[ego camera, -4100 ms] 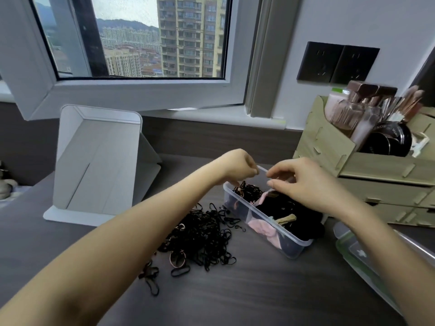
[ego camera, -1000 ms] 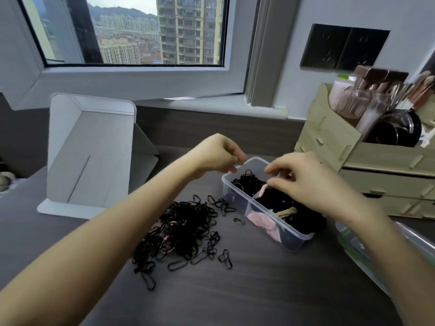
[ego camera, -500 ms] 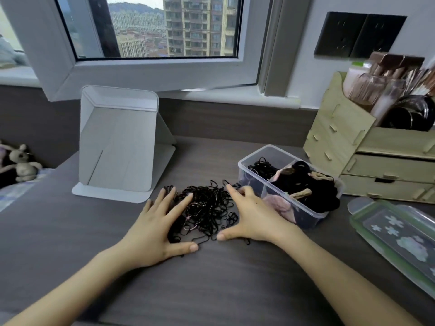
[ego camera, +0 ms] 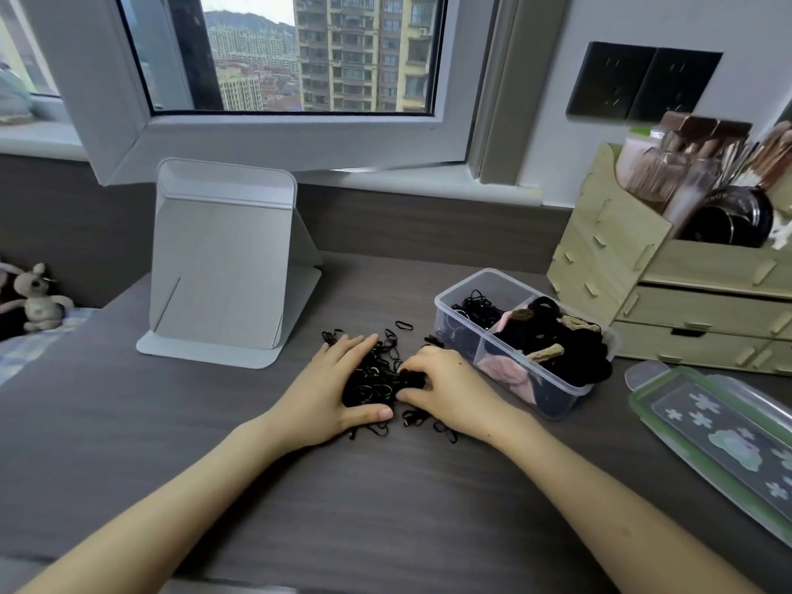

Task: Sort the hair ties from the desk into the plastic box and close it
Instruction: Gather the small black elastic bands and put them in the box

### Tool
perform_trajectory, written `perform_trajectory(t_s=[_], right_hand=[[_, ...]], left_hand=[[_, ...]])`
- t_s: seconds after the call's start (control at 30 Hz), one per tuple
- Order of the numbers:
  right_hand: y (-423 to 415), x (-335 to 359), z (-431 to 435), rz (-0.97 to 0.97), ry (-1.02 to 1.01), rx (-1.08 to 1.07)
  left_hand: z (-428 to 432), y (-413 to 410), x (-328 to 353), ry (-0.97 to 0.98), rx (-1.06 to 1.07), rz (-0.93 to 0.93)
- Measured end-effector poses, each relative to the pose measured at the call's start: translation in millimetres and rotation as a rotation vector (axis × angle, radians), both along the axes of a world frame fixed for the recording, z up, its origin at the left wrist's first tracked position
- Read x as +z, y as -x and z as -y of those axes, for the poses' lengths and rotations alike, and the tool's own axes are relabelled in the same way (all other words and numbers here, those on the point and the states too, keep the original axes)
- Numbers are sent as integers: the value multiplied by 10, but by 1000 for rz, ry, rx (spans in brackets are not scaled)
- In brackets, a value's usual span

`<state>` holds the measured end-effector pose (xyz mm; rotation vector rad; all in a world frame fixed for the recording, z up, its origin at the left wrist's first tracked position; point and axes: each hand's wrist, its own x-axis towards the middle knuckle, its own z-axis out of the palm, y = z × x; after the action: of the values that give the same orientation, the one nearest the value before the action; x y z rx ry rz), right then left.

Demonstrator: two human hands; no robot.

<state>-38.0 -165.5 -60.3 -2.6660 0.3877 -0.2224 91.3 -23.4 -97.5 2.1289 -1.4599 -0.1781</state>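
Moved: both hands have slid closer together since half a second ago, and the loose black hair ties [ego camera: 377, 375] are now bunched into a tight heap between them.
Left hand [ego camera: 332, 388]: lies flat on the left side of the heap, fingers together and a bit curved, thumb stretched along the near edge — it pushes and grips nothing.
Right hand [ego camera: 445, 390]: fingers curled in, tips dug into the right side of the heap; it presses the ties toward the left hand, and I cannot tell if any tie is truly pinched.
Plastic box [ego camera: 561, 400]: sits open on the desk [ego camera: 214, 443], just past the right hand's knuckles; some small black ties are in its far part, big soft ties in its near part.
Lid [ego camera: 720, 439]: lies flat, well to the right of the right hand, not on the box.
Stray ties [ego camera: 405, 324]: a few lie outside the hands, past the fingertips and near the wrists.
How to do it well: I think the hands should squeeze the heap snugly from both sides, lift it in one go, and drop it in the part with the small ties — then come back for the strays.
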Motion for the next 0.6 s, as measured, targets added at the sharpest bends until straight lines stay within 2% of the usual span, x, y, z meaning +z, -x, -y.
perform_trajectory(t_s=[0.17,0.47,0.6], right_hand=[[102,209,80,85,-73,-27],[102,950,624,181,-467,-68],[31,1143,1076,56,-383,-137]], left_hand=[[37,6,13,21,30,53],[101,20,122,-46,100,247],[48,32,246,-153,82,241]])
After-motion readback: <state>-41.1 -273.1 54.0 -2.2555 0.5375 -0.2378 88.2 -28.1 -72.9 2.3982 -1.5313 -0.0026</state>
